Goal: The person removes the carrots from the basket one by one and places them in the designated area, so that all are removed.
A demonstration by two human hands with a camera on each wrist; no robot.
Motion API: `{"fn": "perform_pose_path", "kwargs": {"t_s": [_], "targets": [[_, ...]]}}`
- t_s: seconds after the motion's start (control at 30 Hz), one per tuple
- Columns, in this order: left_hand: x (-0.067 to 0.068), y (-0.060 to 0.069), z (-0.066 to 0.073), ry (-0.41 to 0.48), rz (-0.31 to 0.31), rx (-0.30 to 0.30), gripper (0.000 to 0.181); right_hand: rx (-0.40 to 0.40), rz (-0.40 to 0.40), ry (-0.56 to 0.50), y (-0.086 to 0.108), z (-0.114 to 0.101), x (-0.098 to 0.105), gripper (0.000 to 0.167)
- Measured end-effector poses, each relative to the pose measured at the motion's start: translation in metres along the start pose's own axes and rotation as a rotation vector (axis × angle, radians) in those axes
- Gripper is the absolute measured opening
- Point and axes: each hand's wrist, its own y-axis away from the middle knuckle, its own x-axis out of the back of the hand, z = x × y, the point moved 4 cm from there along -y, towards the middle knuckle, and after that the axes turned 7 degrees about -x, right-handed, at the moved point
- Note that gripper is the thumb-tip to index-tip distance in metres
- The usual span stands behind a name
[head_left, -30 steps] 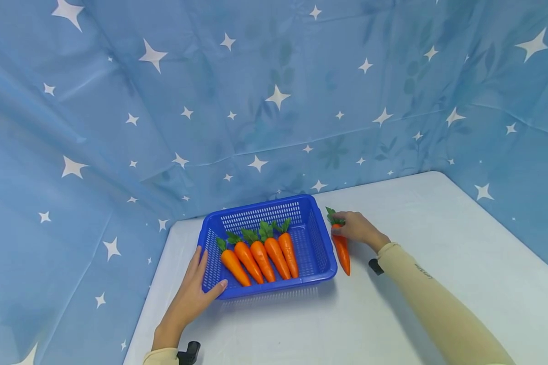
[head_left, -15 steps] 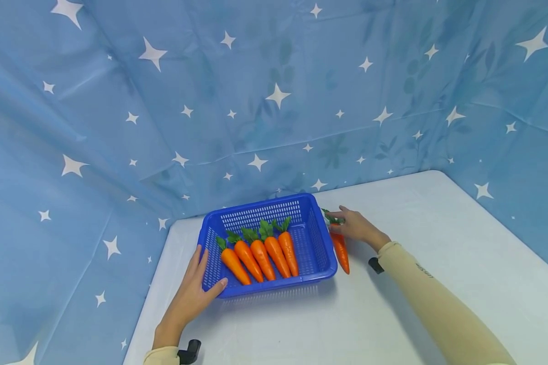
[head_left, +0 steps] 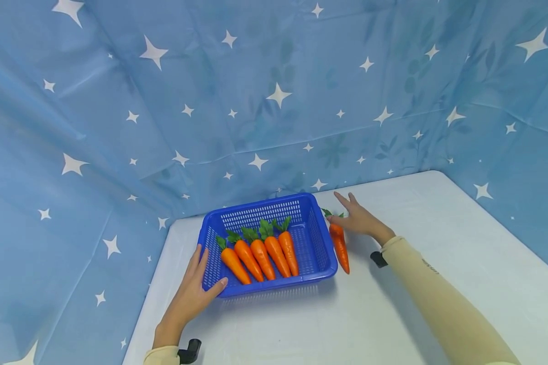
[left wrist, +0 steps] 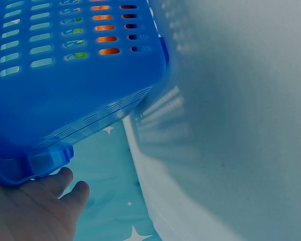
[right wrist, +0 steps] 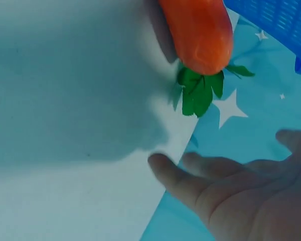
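Observation:
A blue plastic basket with slotted walls holds a row of several orange carrots, leafy ends toward the back. My left hand rests against the basket's left end, thumb at the front rim and fingers along the side; its fingertips show beyond the rim in the left wrist view. One more carrot lies on the table just right of the basket, tip toward me. Over its leafy end is my right hand, fingers spread and holding nothing. The right wrist view shows the carrot's green leaves apart from the fingers.
A white-covered table extends to the right and in front of the basket. Behind it and at both sides hangs a blue curtain with white stars. The basket stands close to the table's back edge.
My right hand has let go of the carrot beside the basket and spread its fingers, lifting slightly back. That carrot shifted a little toward the basket. The left hand has stayed in place.

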Motion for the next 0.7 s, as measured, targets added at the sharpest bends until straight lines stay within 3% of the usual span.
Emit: {"fn": "perform_pose_path", "kwargs": {"t_s": [0.17, 0.43, 0.7], "targets": [[0.000, 0.000, 0.000, 0.005, -0.004, 0.004, 0.106, -0.019, 0.016, -0.007, 0.001, -0.003, 0.010, 0.101], [0.000, 0.001, -0.002, 0.001, 0.002, -0.004, 0.109, 0.001, 0.068, -0.036, 0.001, -0.022, 0.030, 0.099], [-0.001, 0.000, -0.002, -0.029, 0.001, 0.004, 0.112, 0.013, 0.068, -0.067, -0.004, -0.040, 0.038, 0.097]]}}
